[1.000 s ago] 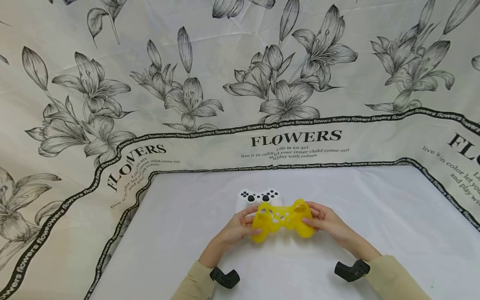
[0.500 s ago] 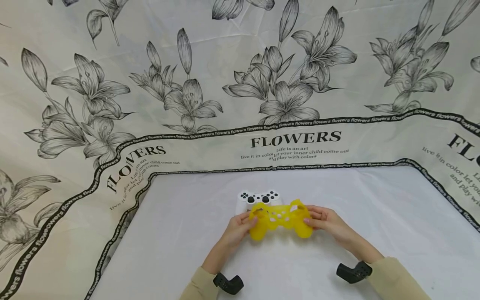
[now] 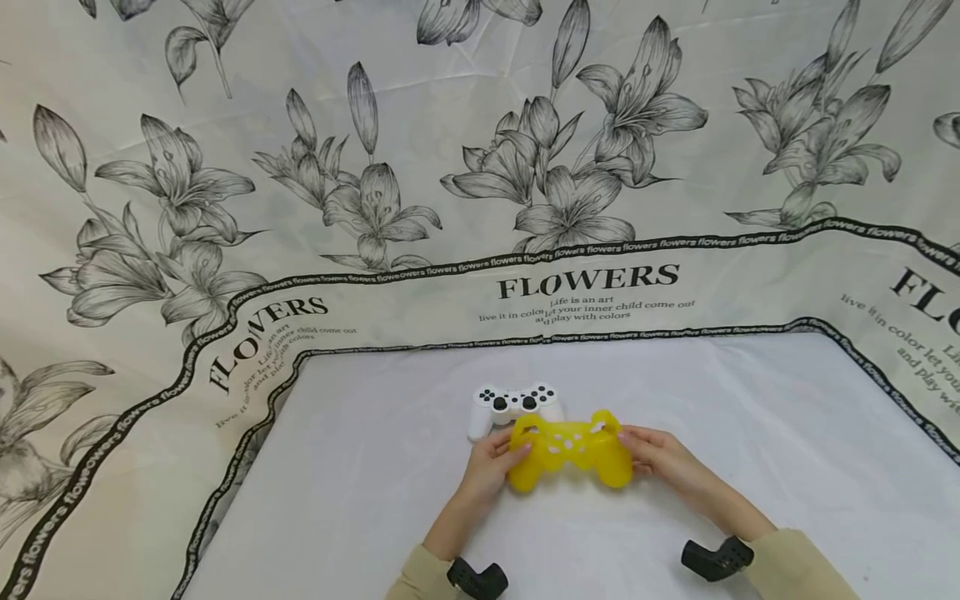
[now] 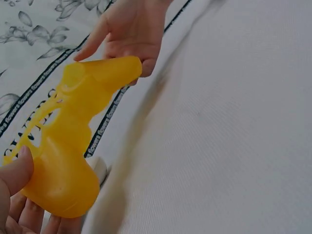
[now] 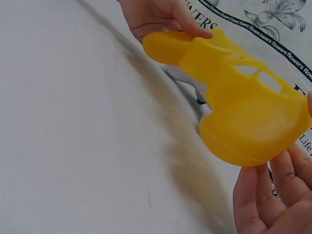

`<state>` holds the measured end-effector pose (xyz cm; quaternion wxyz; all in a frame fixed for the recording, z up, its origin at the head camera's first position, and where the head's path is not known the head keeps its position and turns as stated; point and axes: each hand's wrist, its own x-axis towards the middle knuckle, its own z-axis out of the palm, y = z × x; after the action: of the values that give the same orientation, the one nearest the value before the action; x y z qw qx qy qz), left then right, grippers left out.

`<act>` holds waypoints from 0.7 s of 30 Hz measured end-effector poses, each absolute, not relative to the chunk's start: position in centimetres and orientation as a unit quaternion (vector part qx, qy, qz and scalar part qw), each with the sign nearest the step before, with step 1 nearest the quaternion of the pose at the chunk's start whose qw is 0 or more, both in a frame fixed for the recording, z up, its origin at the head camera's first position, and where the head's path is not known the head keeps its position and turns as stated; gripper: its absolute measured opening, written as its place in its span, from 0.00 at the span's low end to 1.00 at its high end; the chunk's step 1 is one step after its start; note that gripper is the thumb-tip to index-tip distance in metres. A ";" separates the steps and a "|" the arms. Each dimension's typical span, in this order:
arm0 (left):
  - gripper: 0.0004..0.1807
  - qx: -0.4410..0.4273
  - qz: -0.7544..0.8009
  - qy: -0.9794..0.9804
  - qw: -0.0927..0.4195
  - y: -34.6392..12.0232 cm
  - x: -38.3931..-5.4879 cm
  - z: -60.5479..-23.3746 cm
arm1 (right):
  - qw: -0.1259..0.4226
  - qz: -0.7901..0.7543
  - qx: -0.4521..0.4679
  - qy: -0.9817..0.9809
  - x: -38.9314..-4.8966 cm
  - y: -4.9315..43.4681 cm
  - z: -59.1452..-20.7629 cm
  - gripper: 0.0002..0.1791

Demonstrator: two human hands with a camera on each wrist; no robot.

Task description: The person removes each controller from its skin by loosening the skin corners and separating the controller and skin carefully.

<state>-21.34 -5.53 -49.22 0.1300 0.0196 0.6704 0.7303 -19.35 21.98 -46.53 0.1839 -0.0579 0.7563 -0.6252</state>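
Note:
Both hands hold a yellow silicone game controller cover (image 3: 570, 448) with cut-out holes, raised above the white table. The left hand (image 3: 491, 462) grips its left handle, thumb on the front and fingers behind, as the left wrist view shows. On the other side the right hand (image 3: 660, 458) pinches the right handle between thumb and fingers; in the right wrist view its fingers (image 5: 278, 190) support the handle from beneath. Behind the cover lies a white game controller (image 3: 516, 402) with black sticks and buttons, its lower right part hidden by the cover.
A white cloth covers the table (image 3: 360, 467). At its back and sides hangs a flower-printed curtain (image 3: 420, 183) with a black lettered border. A black wrist camera (image 3: 716, 558) sits at the right cuff, another (image 3: 478, 577) at the left.
The cover has come slightly nearer the person and tilted, after a small shift left and back right. More of the white controller now shows. Both hands keep hold of the cover.

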 end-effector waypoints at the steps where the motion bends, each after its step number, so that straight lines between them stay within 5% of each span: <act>1: 0.21 0.018 0.730 0.670 0.132 -5.3 -21.3 -49.2 | 0.184 -0.627 -0.061 0.755 -19.4 22.1 -46.6 0.35; 13: 0.23 0.031 0.731 0.654 0.191 -3.7 -20.8 -48.8 | 0.161 -0.636 -0.043 0.754 -19.0 24.2 -47.1 0.33; 21: 0.21 0.057 0.706 0.683 0.176 -2.2 -20.9 -48.2 | 0.139 -0.601 -0.014 0.787 -19.3 25.7 -46.9 0.32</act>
<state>-20.95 -2.23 -48.23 0.1757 0.0566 0.6835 0.7063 -19.29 25.66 -46.89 0.1387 -0.0137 0.7873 -0.6006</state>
